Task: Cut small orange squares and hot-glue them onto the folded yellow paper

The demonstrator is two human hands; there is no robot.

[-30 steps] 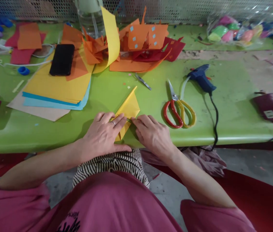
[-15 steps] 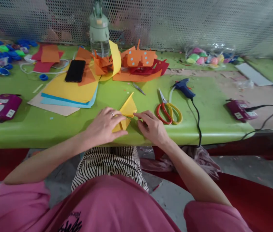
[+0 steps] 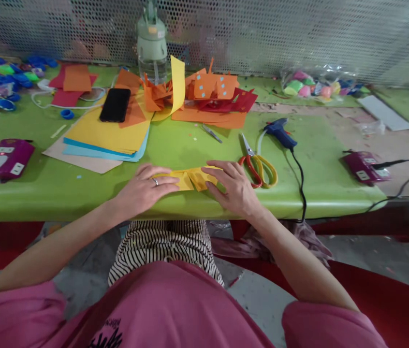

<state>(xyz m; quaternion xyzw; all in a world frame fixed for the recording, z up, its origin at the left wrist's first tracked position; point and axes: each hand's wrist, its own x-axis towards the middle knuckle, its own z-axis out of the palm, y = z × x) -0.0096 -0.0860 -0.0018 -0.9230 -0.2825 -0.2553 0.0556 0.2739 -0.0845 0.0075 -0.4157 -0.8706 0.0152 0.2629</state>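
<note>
A folded piece of yellow paper lies low and wide near the table's front edge, with a slit or gap at its middle. My left hand, with a ring on one finger, has its fingers closed over the left end. At the right end, my right hand grips the paper between thumb and bent fingers. Both ends of the paper are partly hidden under the fingers. Just beyond my right hand lie scissors with one red and one yellow handle.
A blue glue gun trails a black cord over the front edge. Tweezers lie in the middle. A phone rests on stacked coloured paper. Behind are orange paper shapes and a bottle. Purple power boxes flank both sides.
The yellow paper has gone from a pointed, upward-slanting shape to a low strip lying crosswise. My left hand has shifted left and my right hand slightly right, so they are farther apart.
</note>
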